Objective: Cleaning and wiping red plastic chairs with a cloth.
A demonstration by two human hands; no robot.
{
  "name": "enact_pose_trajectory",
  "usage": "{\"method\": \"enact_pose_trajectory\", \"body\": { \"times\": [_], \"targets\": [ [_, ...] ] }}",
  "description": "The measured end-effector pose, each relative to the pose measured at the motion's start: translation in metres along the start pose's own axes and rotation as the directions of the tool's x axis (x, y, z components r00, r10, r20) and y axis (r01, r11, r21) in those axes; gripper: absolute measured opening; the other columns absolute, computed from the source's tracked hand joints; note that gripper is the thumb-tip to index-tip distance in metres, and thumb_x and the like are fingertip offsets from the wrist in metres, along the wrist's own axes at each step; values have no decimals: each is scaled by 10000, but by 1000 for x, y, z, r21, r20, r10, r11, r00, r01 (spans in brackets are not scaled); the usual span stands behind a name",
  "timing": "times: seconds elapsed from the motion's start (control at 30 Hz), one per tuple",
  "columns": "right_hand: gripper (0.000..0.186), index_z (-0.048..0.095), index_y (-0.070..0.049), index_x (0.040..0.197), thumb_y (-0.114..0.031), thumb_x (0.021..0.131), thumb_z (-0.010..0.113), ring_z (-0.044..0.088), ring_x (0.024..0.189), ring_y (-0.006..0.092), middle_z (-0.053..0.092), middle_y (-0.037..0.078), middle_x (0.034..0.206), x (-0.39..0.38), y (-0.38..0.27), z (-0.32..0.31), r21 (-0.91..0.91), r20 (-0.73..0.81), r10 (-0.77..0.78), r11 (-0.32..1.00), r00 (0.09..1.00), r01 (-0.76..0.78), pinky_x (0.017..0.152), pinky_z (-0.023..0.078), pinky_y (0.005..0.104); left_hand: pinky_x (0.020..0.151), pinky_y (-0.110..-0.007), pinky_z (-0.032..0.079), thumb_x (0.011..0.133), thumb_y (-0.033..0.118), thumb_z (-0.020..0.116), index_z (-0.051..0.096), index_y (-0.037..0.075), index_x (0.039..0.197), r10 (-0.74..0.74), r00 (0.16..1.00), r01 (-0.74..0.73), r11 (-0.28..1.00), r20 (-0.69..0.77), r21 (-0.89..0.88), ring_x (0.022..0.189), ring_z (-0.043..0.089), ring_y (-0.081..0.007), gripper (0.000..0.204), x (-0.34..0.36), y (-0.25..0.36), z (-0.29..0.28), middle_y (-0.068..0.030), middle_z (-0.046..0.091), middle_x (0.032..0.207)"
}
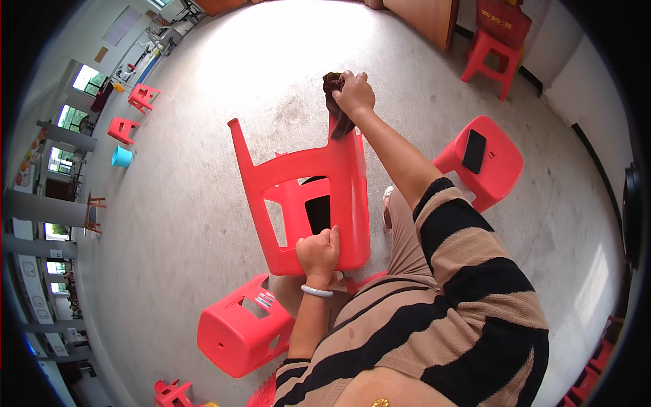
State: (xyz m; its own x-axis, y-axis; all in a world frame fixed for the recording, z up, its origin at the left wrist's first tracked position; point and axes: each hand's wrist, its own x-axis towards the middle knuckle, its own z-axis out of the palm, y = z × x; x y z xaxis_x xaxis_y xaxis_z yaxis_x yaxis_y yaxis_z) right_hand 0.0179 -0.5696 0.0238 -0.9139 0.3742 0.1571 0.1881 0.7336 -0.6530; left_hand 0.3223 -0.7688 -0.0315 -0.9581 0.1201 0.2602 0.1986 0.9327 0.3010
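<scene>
A red plastic stool [285,169] lies tipped on its side in front of me, its legs pointing away. My left hand [319,254], with a pale bangle at the wrist, is closed on the stool near its seat end, the thumb sticking up. With my arm stretched out, my right hand [355,93] grips a dark brown cloth [341,122]. The cloth is wrapped about the end of the stool's far right leg. Part of that leg is hidden under the cloth and my fingers.
To the right, a red stool [502,166] bears a black phone [474,150]. Another red stool [234,339] sits at my lower left. Farther off are a stool with a red bag [503,24], two small red stools [142,97] and a blue bucket [121,157].
</scene>
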Motion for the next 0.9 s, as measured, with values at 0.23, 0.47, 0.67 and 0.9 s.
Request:
{"method": "enact_pose_trajectory", "body": {
  "times": [0.23, 0.47, 0.67, 0.9],
  "targets": [
    [449, 619, -129, 1139, -356, 793, 793, 638, 1035, 346, 548, 163, 1152, -113, 58, 8, 335, 125, -189, 932, 974, 138, 911, 530, 438, 530, -477, 373, 1002, 401, 556, 566, 113, 583, -37, 998, 35, 998, -47, -46, 491, 548, -374, 508, 5, -7, 3, -150, 531, 515],
    [366, 623, -119, 1075, -278, 793, 794, 636, 967, 355, 528, 154, 1114, -238, 49, -53, 441, 157, -433, 835, 888, 329, 868, 533, 441, 481, -429, 344, 1022, 353, 562, 582, 48, 636, -189, 970, 133, 941, -155, -312, 452, 498, -332, 492, -1, -27, 2, -180, 461, 516],
    [346, 647, -106, 1042, -188, 737, 788, 631, 957, 326, 549, 131, 1103, -251, -4, -79, 381, 87, -755, 628, 650, 679, 799, 535, 428, 560, -293, 396, 1085, 319, 491, 635, 46, 754, -369, 929, 214, 464, 33, -860, 636, 491, -66, 453, -26, -72, 17, -11, 576, 692],
    [312, 643, -90, 1003, -199, 744, 778, 615, 928, 317, 559, 134, 1007, -280, -32, -39, 379, 223, -816, 577, 534, 723, 769, 528, 438, 880, -289, 546, 1093, 393, 441, 652, -11, 1237, -475, 837, 288, -38, 271, -957, 1021, 648, -123, 479, -53, -93, 29, -88, 690, 1172]
  ]
}}
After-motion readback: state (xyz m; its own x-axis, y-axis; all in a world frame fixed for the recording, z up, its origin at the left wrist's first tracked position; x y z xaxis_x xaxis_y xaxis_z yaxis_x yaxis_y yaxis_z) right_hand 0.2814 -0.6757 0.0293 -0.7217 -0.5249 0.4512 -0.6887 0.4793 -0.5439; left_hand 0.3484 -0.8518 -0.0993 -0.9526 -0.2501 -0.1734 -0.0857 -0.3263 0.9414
